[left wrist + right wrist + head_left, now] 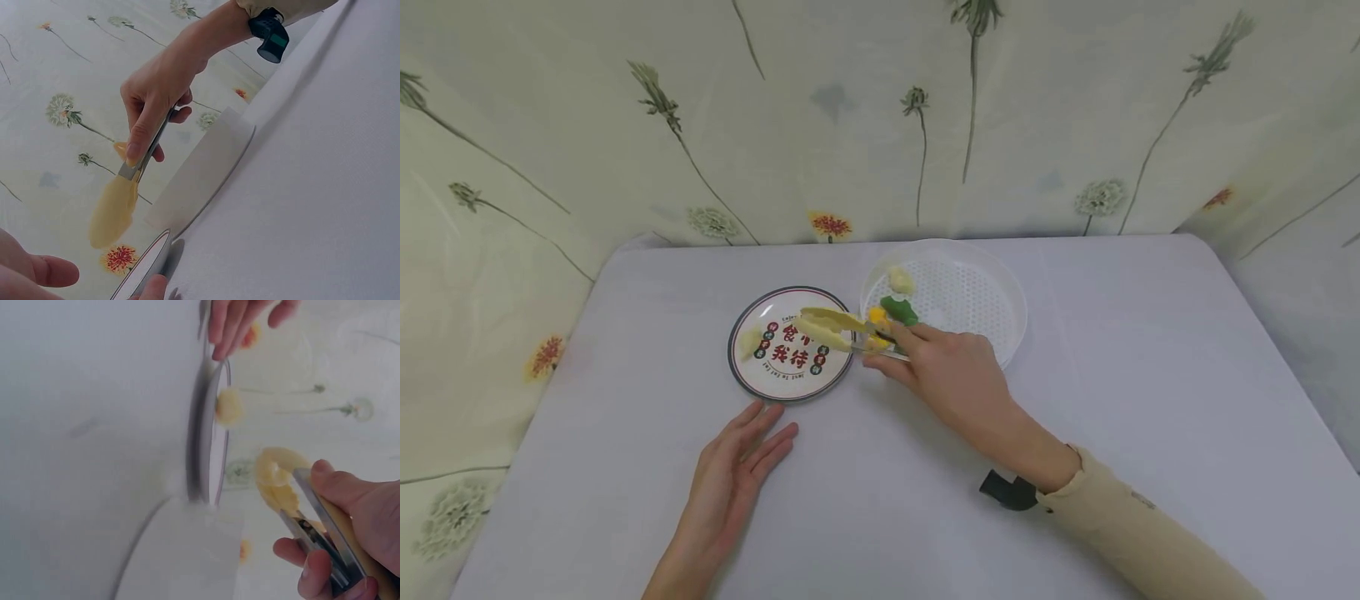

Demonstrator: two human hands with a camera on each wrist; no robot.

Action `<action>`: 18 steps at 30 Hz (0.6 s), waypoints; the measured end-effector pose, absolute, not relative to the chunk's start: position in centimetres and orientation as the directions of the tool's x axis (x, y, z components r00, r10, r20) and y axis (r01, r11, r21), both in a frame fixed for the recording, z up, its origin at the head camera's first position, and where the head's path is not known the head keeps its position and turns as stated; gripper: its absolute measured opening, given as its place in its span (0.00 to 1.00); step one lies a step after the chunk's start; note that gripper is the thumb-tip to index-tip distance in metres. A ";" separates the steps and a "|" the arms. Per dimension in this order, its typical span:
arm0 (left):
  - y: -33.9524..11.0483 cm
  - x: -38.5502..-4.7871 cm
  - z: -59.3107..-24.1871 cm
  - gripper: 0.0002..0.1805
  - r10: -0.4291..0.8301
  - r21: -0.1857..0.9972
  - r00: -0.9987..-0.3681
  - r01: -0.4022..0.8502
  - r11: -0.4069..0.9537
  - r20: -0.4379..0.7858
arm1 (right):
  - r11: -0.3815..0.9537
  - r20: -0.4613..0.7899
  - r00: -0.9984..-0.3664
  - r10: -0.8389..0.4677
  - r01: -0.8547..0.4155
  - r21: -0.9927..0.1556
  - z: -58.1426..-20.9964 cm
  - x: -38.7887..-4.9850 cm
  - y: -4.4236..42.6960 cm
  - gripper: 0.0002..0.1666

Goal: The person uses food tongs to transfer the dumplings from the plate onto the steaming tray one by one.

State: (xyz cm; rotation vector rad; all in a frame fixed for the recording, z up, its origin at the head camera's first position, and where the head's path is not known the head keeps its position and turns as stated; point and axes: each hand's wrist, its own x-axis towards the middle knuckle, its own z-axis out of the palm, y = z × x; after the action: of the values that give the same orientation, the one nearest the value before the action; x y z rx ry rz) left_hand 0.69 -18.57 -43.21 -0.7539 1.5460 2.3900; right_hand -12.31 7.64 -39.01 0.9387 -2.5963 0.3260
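My right hand grips a pair of tongs with yellow heads, held above the plate's right side. In the right wrist view the tongs' heads stand slightly apart; whether anything lies between them I cannot tell. A round white plate with a dark rim and red lettering bears a pale yellow lump at its left. My left hand has its fingers extended, fingertips at the plate's near edge. Behind my right hand stands a round white perforated basket.
Inside the basket are a pale lump, a green piece and orange-yellow pieces, partly hidden by the tongs and hand. A white cloth covers the table. Flower-printed fabric hangs behind it.
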 end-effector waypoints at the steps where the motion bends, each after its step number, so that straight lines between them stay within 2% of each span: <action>1: -18.6 0.7 -43.2 0.36 -0.107 0.796 -0.852 -0.424 -0.432 -0.512 | 0.758 0.408 -0.720 -0.562 -0.645 -0.094 -38.9 -12.5 8.0 0.31; 18: -18.5 0.5 -42.9 0.36 -0.114 0.782 -0.836 -0.442 -0.439 -0.536 | 0.868 0.447 -0.785 -0.430 -0.496 -0.036 -38.8 -14.1 13.2 0.35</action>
State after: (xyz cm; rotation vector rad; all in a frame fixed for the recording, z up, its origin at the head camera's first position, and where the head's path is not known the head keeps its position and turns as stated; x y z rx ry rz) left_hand 0.53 -18.46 -42.90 -0.7898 1.5346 2.3773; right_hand -14.06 13.25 -38.75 0.6808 -2.6078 0.2099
